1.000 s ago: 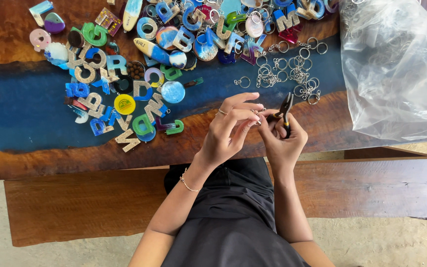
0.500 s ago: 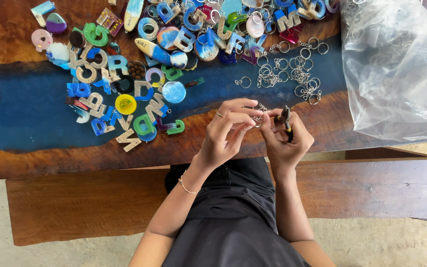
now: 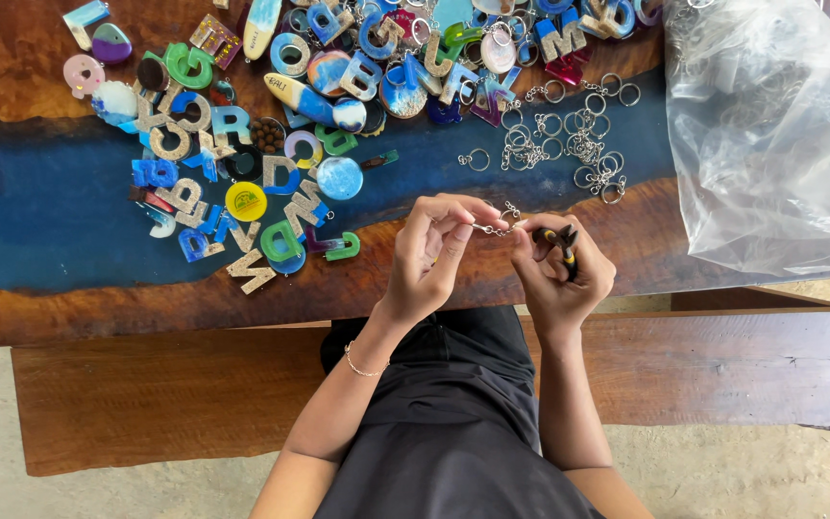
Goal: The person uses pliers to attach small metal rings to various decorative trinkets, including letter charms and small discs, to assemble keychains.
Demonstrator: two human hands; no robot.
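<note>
My left hand (image 3: 434, 252) and right hand (image 3: 559, 269) pinch a thin silver keychain chain (image 3: 498, 227) between them just below the pile of loose metal key rings (image 3: 569, 144) on the wood-and-blue-resin worktop (image 3: 50, 192), my right palm also hiding most of black-and-yellow-handled pliers (image 3: 563, 246).

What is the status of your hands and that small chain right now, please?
Left hand pinching the keyring chain at one end. Right hand on the other end, also gripping dark pliers. Loose key rings lie beyond, clear of the hands.
</note>
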